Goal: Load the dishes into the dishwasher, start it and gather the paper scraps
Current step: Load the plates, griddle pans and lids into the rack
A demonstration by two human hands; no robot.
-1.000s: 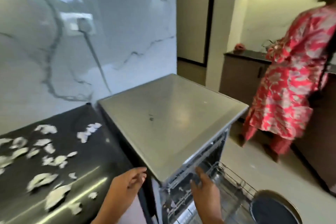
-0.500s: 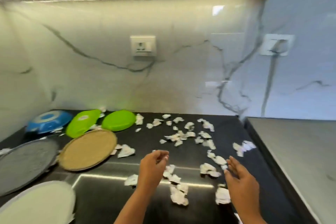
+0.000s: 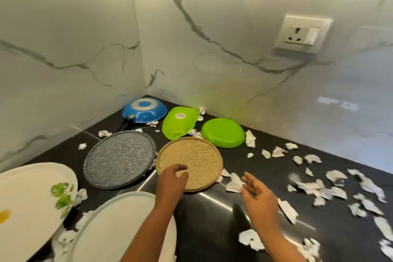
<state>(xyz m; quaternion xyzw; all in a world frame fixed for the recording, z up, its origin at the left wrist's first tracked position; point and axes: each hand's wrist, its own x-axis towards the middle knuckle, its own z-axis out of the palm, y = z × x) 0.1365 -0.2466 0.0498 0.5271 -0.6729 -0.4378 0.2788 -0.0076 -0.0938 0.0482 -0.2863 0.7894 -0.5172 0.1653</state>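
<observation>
Here, left hand [image 3: 173,176]: loosely curled over tan plate [image 3: 195,155], empty.
Right hand [image 3: 258,190]: spread, empty.
Risk: lifted plate may scatter paper scraps [image 3: 234,183].

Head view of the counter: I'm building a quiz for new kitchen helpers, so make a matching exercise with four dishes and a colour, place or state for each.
Things:
1. pan
2. leaf-shaped dish
3. speckled plate
4. woven-look plate

Matches:
A. left hand over its near edge
B. green, with a white sticker
C. blue, upside down, farthest back
D. grey, beside the pan's handle

Pairs: 1-C; 2-B; 3-D; 4-A
</observation>
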